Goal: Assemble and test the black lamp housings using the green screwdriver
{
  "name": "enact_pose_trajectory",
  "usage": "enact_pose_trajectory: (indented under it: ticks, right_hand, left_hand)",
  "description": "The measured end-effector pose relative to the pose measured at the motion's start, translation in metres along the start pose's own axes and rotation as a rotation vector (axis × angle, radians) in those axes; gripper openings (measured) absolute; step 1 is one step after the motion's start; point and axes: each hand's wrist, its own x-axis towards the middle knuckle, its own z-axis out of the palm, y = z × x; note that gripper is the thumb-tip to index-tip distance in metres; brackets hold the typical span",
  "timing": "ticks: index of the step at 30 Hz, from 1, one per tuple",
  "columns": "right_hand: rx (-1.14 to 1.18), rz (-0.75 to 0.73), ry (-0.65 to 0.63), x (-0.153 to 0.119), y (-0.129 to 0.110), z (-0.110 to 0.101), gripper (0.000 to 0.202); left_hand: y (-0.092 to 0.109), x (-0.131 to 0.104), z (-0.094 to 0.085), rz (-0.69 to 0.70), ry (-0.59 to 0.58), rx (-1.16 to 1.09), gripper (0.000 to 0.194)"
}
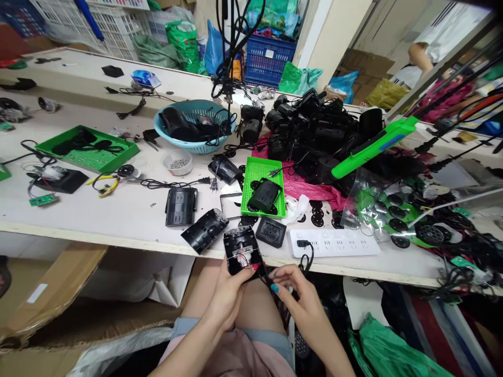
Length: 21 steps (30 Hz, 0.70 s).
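My left hand (232, 287) is closed around an opened black plastic housing (240, 242), held just off the table's front edge. Inside the housing a pale component and thin red wires show. My right hand (297, 289) is closed beside it, thumb and fingers pinching what looks like a black cord (265, 276) at the housing's lower right side. The pinched end is partly hidden by the fingers. Close by on the table lie an empty black housing half (205, 230), a ribbed black housing (181, 206) and a black rectangular part (271, 232).
A white power strip (334, 243) with one plug in it lies right of my hands. Behind are a green tray (243, 201), a blue basket (165, 131) and a cup of screws (178, 163). A green electric screwdriver (375, 148) hangs over black devices. Pliers (105, 186) lie left.
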Motion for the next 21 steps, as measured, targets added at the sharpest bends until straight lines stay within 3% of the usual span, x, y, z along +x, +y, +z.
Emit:
enact_pose_trajectory:
  ticks: [4,8,14,18,21]
  right_hand:
    - [-0.185,-0.135,0.063,0.027,-0.030,-0.024,0.019]
    - [-0.303,-0.271,0.114,0.088,-0.044,-0.039,0.024]
    - [-0.505,-0.340,0.093,0.184,-0.033,-0.042,0.055]
    - [-0.555,-0.307,0.046,0.214,-0.024,-0.037,0.080]
    - [-0.576,-0.286,0.018,0.224,-0.021,-0.037,0.081]
  left_hand:
    - [0.007,-0.003,0.002,0.035,-0.011,-0.016,0.057]
    - [0.008,-0.004,0.001,0.053,-0.037,0.001,0.055]
    - [0.009,-0.010,-0.004,0.013,-0.063,-0.006,0.048]
    - [0.011,-0.013,-0.006,-0.020,-0.097,-0.051,0.043]
    - [0.011,-0.012,-0.008,-0.038,-0.130,-0.077,0.043]
